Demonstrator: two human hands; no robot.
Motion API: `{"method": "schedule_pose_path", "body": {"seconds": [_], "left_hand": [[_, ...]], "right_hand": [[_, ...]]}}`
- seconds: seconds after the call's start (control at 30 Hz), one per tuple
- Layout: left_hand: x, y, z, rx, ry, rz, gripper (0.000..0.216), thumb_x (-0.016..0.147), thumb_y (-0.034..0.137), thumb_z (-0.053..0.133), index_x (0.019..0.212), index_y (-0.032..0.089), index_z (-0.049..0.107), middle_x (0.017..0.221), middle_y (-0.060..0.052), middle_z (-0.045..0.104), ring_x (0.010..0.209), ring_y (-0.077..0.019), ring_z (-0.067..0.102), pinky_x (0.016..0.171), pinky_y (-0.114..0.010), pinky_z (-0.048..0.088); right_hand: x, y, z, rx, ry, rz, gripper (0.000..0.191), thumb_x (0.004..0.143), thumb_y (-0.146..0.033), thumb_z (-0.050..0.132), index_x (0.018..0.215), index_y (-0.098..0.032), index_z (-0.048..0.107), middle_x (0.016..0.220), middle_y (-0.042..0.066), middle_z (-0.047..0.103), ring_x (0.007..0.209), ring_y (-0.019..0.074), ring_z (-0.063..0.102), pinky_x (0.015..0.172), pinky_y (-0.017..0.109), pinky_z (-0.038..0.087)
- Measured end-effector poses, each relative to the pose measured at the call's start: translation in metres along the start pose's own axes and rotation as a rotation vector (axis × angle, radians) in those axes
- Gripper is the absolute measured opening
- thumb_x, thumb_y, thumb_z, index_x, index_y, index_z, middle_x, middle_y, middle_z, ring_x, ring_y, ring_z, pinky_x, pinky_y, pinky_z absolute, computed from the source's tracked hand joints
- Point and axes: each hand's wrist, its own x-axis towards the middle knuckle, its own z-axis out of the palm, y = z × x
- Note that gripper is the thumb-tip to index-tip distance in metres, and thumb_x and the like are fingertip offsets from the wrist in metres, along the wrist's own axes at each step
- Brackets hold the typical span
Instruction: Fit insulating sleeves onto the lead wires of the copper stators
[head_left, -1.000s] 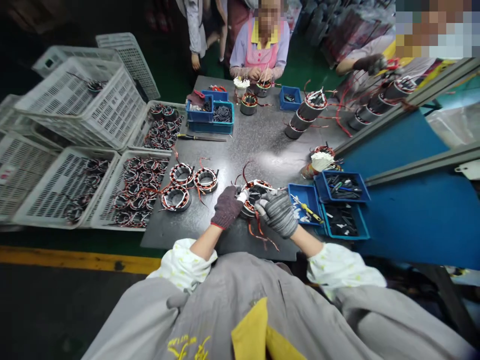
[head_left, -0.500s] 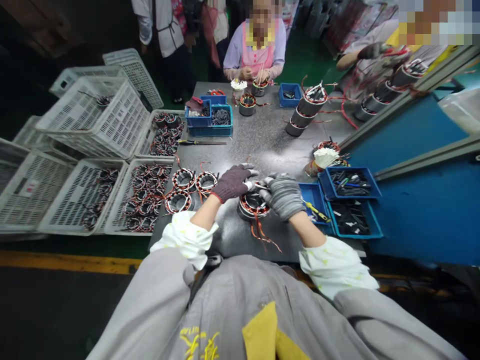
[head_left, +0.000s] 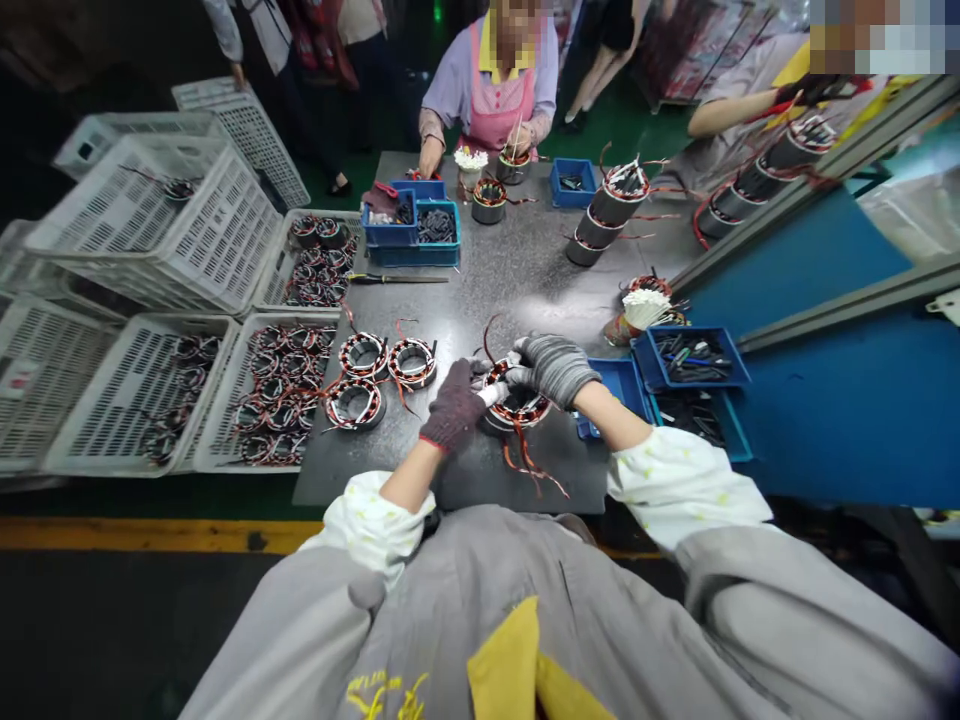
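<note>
A wound motor stator (head_left: 517,412) with copper windings and white insulation lies on the grey table in front of me, its orange leads trailing toward me. My left hand (head_left: 456,402), in a maroon glove with pale fingertips, is closed at the stator's left rim. Over the far right rim, my right hand (head_left: 559,370) in a grey striped glove has its fingers pinched together. What lies between those fingertips is hidden. One brown wire (head_left: 491,338) curls up behind the ring. To the left sit several more stators (head_left: 363,354) with white and red leads.
White plastic crates (head_left: 266,318) full of stators stand at the left. Blue bins (head_left: 691,357) with dark small parts and a bundle of white sleeves (head_left: 646,308) are at the right. Stacked stators (head_left: 600,225) stand farther back. Across the table a co-worker (head_left: 499,85) handles another stator.
Both my hands have closed in on the stator; the left moved down to its rim and a wire now stands up behind it. The co-worker's one hand has reached to a blue bin.
</note>
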Motion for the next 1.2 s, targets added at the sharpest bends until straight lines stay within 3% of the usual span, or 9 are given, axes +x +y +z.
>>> {"method": "schedule_pose_path", "body": {"seconds": [0.2, 0.33, 0.57, 0.67, 0.77, 0.87, 1.03, 1.1, 1.2], "left_hand": [[0.001, 0.022, 0.003, 0.392, -0.012, 0.317, 0.041, 0.090, 0.029, 0.075, 0.131, 0.025, 0.073, 0.144, -0.012, 0.066, 0.134, -0.0317, 0.059, 0.119, -0.050, 0.045], [0.017, 0.039, 0.014, 0.623, -0.104, 0.298, 0.029, 0.089, 0.026, 0.073, 0.117, 0.025, 0.077, 0.158, -0.013, 0.057, 0.137, -0.0406, 0.053, 0.112, -0.059, 0.045], [0.052, 0.032, 0.004, 0.479, -0.391, 0.298, 0.033, 0.078, 0.018, 0.074, 0.110, 0.022, 0.079, 0.144, -0.012, 0.066, 0.135, -0.0340, 0.059, 0.118, -0.049, 0.048], [0.040, 0.017, -0.002, 0.323, -0.257, 0.312, 0.039, 0.082, 0.019, 0.073, 0.121, 0.023, 0.075, 0.148, -0.011, 0.064, 0.144, -0.0304, 0.055, 0.125, -0.047, 0.042], [0.022, 0.001, 0.004, 0.150, -0.042, 0.182, 0.044, 0.088, 0.021, 0.071, 0.132, 0.020, 0.067, 0.142, -0.013, 0.068, 0.136, -0.0266, 0.062, 0.122, -0.045, 0.047], [0.013, -0.007, 0.011, 0.062, 0.001, 0.115, 0.046, 0.089, 0.021, 0.072, 0.134, 0.019, 0.063, 0.139, -0.013, 0.071, 0.127, -0.0243, 0.068, 0.118, -0.042, 0.051], [0.007, 0.003, 0.003, 0.209, 0.029, 0.190, 0.046, 0.094, 0.027, 0.068, 0.140, 0.022, 0.065, 0.140, -0.012, 0.070, 0.132, -0.0263, 0.065, 0.121, -0.044, 0.047], [0.003, 0.012, -0.001, 0.340, 0.077, 0.235, 0.044, 0.097, 0.028, 0.065, 0.141, 0.024, 0.066, 0.144, -0.011, 0.069, 0.139, -0.0288, 0.060, 0.125, -0.048, 0.041], [-0.001, 0.020, 0.004, 0.460, 0.104, 0.297, 0.043, 0.101, 0.030, 0.060, 0.143, 0.026, 0.066, 0.149, -0.011, 0.066, 0.146, -0.0297, 0.054, 0.128, -0.050, 0.036]], "right_hand": [[-0.022, 0.007, 0.035, 0.014, 0.181, -0.048, 0.033, 0.104, -0.025, 0.049, 0.120, -0.016, 0.076, 0.120, 0.017, 0.075, 0.108, 0.0293, 0.067, 0.095, 0.037, 0.047], [-0.031, 0.016, 0.050, 0.040, 0.281, 0.022, 0.032, 0.099, -0.032, 0.057, 0.120, -0.014, 0.074, 0.118, 0.018, 0.075, 0.109, 0.0330, 0.065, 0.098, 0.042, 0.049], [0.005, -0.002, 0.030, -0.101, 0.216, 0.112, 0.058, 0.097, -0.031, 0.060, 0.148, -0.005, 0.059, 0.152, 0.029, 0.058, 0.126, 0.0393, 0.059, 0.106, 0.049, 0.043], [0.006, -0.003, 0.031, -0.087, 0.219, 0.049, 0.053, 0.100, -0.031, 0.055, 0.146, -0.006, 0.063, 0.150, 0.027, 0.061, 0.126, 0.0386, 0.058, 0.106, 0.048, 0.041], [0.001, 0.002, 0.040, -0.037, 0.203, -0.102, 0.043, 0.105, -0.029, 0.046, 0.133, -0.013, 0.074, 0.135, 0.022, 0.071, 0.119, 0.0351, 0.060, 0.103, 0.047, 0.042], [0.000, 0.006, 0.051, 0.186, 0.234, -0.174, 0.037, 0.106, -0.035, 0.048, 0.110, -0.019, 0.081, 0.110, 0.015, 0.078, 0.106, 0.0299, 0.064, 0.099, 0.045, 0.047], [-0.007, 0.035, 0.056, 1.029, 0.818, 0.162, 0.045, 0.104, -0.057, 0.044, 0.087, -0.023, 0.068, 0.084, 0.006, 0.071, 0.078, 0.0207, 0.065, 0.078, 0.037, 0.055], [-0.018, 0.055, 0.055, 1.227, 0.978, 0.247, 0.047, 0.102, -0.064, 0.043, 0.082, -0.025, 0.061, 0.078, 0.004, 0.066, 0.072, 0.0201, 0.063, 0.070, 0.036, 0.055], [-0.031, 0.071, 0.051, 1.054, 0.768, 0.204, 0.049, 0.099, -0.065, 0.047, 0.077, -0.025, 0.063, 0.076, 0.005, 0.066, 0.076, 0.0224, 0.064, 0.077, 0.038, 0.055]]}}
